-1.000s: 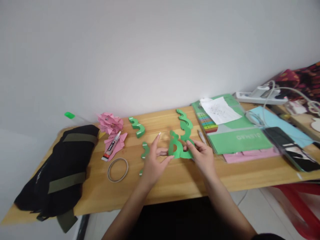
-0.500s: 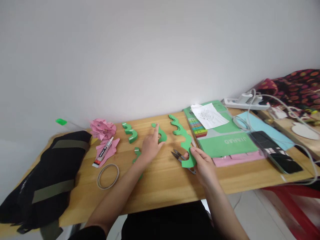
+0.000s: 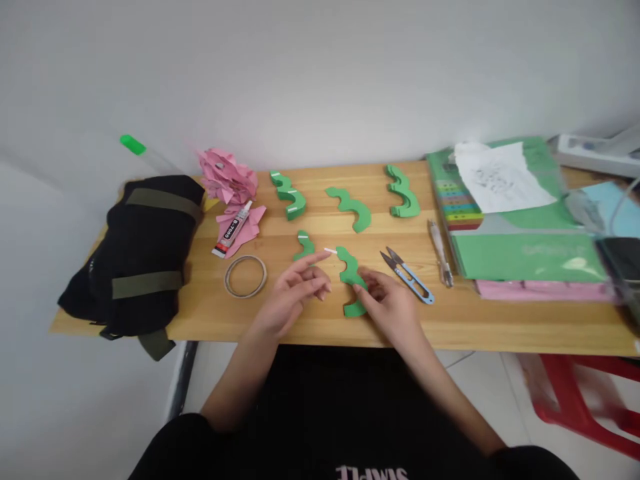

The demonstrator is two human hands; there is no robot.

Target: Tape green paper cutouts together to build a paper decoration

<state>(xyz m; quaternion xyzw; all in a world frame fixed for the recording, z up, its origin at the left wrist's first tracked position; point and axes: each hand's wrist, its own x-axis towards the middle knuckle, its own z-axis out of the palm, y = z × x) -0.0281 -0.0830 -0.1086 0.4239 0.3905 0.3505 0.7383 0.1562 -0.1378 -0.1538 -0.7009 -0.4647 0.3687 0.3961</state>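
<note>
A: Hands?
B: Right hand (image 3: 387,303) pinches the wavy green paper cutout (image 3: 349,268) just left of the steel thread snips (image 3: 407,275); left hand (image 3: 290,297) hangs open, empty.
A: Handling?
B: Light, floppy, tearable; I'd grip a broad bend.

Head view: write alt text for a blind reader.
The right hand touches a green cutout on a table; the left hand hovers open beside it. More cutouts, snips, glue, a tape ring and a bag lie around.

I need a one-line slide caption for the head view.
Right hand touches a wavy green paper piece on the wooden table, left hand beside it, snips nearby.
</note>
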